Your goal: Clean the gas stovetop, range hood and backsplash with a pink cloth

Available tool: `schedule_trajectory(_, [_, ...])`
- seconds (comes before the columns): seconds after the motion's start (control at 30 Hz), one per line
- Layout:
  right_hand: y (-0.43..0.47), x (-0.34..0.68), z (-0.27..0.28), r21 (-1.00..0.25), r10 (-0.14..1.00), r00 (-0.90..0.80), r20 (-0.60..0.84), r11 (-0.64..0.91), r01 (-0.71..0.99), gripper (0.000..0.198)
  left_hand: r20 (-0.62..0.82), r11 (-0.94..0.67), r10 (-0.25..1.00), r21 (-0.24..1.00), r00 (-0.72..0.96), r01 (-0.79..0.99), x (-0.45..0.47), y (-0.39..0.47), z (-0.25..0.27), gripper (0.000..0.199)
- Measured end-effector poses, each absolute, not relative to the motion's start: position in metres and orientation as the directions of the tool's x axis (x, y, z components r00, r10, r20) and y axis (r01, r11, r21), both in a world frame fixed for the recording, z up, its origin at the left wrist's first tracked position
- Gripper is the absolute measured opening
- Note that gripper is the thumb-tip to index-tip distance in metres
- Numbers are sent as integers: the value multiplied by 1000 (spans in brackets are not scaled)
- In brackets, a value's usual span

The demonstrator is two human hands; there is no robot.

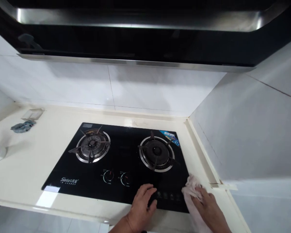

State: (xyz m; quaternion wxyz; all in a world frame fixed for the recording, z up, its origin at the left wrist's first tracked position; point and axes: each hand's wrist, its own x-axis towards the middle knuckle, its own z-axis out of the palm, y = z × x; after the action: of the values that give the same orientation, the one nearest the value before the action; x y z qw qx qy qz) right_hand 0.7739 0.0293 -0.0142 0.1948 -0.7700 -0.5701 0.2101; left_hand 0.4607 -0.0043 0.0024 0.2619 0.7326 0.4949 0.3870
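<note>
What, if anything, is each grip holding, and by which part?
The right grip holds a pale cloth by its bunched middle; the left grip, at the front of the cooktop, has nothing visibly held.

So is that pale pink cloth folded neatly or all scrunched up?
Scrunched up: the pale pink cloth shows uneven creases by the right hand.

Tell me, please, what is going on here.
A person's right hand holds a pale cloth at the front right corner of the black gas stove. Their left hand, loosely open, is at the stove's front edge. A bluish cloth lies on the counter to the left.
</note>
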Motion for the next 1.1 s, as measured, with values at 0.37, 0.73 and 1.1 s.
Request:
schedule_trajectory(0.37, [98, 540, 128, -806, 892, -255, 372, 447, 387, 38, 209, -198, 958, 977, -196, 76, 424, -10, 65, 53])
schedule_trajectory(0.73, [157, 468, 61, -393, 896, -443, -37, 395, 830, 53, -295, 190, 917, 916, -269, -354, 393, 0, 71, 64])
schedule_trajectory(1.1, [88, 512, 46, -335, 964, -264, 31, 259, 906, 38, -205, 185, 968, 973, -145, -139, 392, -18, 72, 60])
